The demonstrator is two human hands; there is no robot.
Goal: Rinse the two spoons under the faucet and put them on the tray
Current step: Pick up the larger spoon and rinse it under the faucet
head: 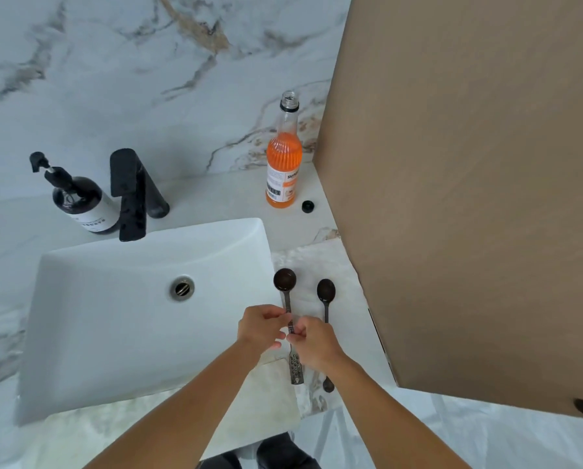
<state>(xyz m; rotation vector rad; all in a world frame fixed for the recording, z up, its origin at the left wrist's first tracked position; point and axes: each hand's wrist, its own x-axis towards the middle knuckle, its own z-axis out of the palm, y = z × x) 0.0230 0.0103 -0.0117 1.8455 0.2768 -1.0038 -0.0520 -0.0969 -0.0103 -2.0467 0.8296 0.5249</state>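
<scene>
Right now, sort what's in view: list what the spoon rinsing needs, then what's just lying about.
For the job:
- left spoon, both hands (left hand, right hand) on its handle
- right spoon, on the counter
- faucet
- sink

Just lying about:
- orange drink bottle, open
- its black cap
- soap dispenser

No tray clearly in view.

Glossy white sink, matt black faucet

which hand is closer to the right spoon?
Right. The right hand lies over the right spoon's handle, covering its middle. The left hand is further left, past the left spoon, whose handle both hands pinch.
</scene>
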